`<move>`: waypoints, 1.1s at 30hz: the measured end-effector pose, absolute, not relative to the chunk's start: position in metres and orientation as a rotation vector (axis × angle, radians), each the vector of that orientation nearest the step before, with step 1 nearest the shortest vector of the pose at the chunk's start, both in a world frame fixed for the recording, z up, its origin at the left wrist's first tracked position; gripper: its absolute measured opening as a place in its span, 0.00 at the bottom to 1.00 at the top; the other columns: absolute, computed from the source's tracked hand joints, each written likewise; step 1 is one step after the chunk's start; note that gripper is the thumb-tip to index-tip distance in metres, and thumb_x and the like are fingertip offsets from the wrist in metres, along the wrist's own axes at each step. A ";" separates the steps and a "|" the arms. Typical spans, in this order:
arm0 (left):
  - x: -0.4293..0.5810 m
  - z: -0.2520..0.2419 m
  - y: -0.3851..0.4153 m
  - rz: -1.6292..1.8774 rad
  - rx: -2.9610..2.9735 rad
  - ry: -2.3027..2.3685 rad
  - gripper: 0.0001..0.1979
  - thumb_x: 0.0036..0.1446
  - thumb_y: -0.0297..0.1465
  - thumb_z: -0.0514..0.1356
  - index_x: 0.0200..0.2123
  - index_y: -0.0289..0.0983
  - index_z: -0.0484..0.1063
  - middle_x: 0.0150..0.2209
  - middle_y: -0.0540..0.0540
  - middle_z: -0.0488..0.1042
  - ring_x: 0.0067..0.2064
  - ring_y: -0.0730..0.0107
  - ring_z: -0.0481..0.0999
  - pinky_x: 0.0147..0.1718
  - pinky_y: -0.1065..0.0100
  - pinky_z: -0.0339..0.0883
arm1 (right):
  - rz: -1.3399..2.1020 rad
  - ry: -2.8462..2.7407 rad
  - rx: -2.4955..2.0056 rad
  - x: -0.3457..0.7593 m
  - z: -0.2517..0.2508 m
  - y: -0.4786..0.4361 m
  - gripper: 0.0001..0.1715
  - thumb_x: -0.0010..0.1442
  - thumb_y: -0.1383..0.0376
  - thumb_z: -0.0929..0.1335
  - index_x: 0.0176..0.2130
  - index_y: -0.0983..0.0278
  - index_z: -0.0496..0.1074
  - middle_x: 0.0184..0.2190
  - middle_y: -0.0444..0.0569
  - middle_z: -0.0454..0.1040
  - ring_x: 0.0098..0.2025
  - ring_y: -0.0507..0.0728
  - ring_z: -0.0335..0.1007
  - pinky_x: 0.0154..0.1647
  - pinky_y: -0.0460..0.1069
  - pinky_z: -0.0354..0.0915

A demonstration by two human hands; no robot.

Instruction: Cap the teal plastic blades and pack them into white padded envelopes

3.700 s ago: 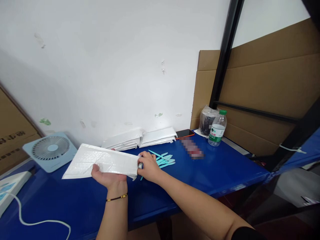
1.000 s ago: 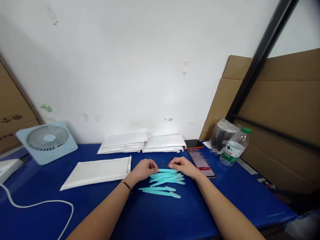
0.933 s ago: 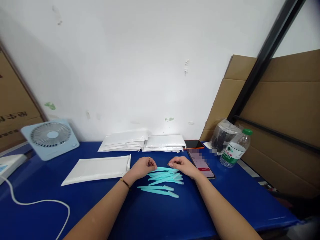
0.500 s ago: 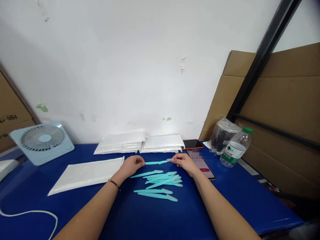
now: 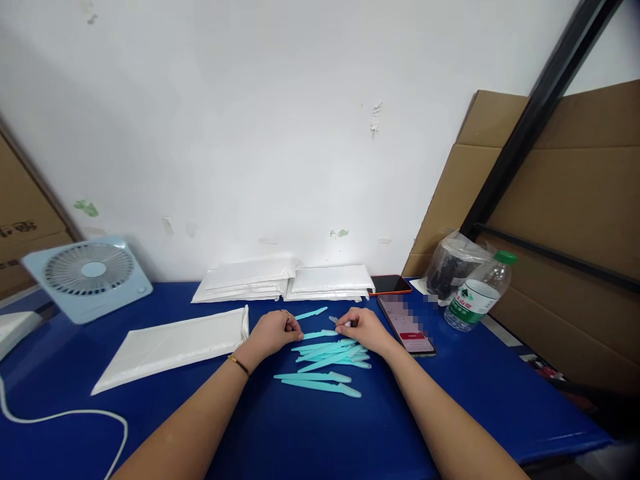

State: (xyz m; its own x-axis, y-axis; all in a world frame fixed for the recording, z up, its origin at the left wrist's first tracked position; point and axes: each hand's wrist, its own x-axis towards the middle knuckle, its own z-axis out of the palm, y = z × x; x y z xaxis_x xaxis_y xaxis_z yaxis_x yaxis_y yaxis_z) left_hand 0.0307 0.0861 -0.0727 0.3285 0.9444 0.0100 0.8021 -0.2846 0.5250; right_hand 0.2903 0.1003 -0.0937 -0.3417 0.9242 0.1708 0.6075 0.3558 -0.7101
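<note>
A turquoise eyebrow razor (image 5: pixel 320 334) lies crosswise between my two hands. My left hand (image 5: pixel 273 331) pinches its handle end, thumb and forefinger closed. My right hand (image 5: pixel 364 329) has its fingertips closed at the razor's blade end; they partly hide that end. Just beyond those fingertips shows a small translucent piece (image 5: pixel 333 320); whether it is held or lies on the table, I cannot tell. Another eyebrow razor (image 5: pixel 313 313) rests farther back, beside my left fingers. Nearer me is a loose pile of eyebrow razors (image 5: pixel 330 357), with two more razors (image 5: pixel 320 386) in front of it.
A white padded envelope (image 5: pixel 173 347) lies left on the blue table (image 5: pixel 320 440), with stacked white envelopes (image 5: pixel 250 280) against the wall. A light-blue fan (image 5: pixel 93 270) and a white cable (image 5: pixel 75 413) are left. Right are phones (image 5: pixel 407 327), a water bottle (image 5: pixel 475 297) and a bagged dark object (image 5: pixel 450 270).
The razor held before appears laid farther back. The one that lay just in front of my left hand is now between both hands. The view has shifted slightly.
</note>
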 end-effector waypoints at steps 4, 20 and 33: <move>0.039 -0.073 0.086 0.485 2.216 1.587 0.11 0.45 0.41 0.59 0.25 0.39 0.75 0.28 0.49 0.72 0.30 0.70 0.69 0.28 0.71 0.57 | 0.681 -2.107 -1.225 0.284 -0.094 0.099 0.11 0.48 0.58 0.70 0.29 0.62 0.77 0.29 0.46 0.72 0.28 0.51 0.64 0.28 0.45 0.58; 0.039 -0.057 0.072 0.571 2.258 1.458 0.16 0.50 0.46 0.55 0.30 0.41 0.75 0.32 0.49 0.74 0.33 0.68 0.70 0.31 0.70 0.57 | 0.844 -2.220 -1.231 0.320 -0.067 0.091 0.13 0.46 0.56 0.71 0.30 0.63 0.77 0.30 0.47 0.73 0.28 0.52 0.65 0.28 0.45 0.59; 0.030 -0.066 0.081 0.436 2.370 1.601 0.08 0.51 0.36 0.56 0.27 0.41 0.73 0.29 0.49 0.74 0.33 0.66 0.70 0.32 0.69 0.55 | 0.880 -2.049 -1.405 0.319 -0.080 0.101 0.16 0.46 0.55 0.70 0.28 0.66 0.74 0.24 0.46 0.73 0.25 0.51 0.63 0.25 0.45 0.57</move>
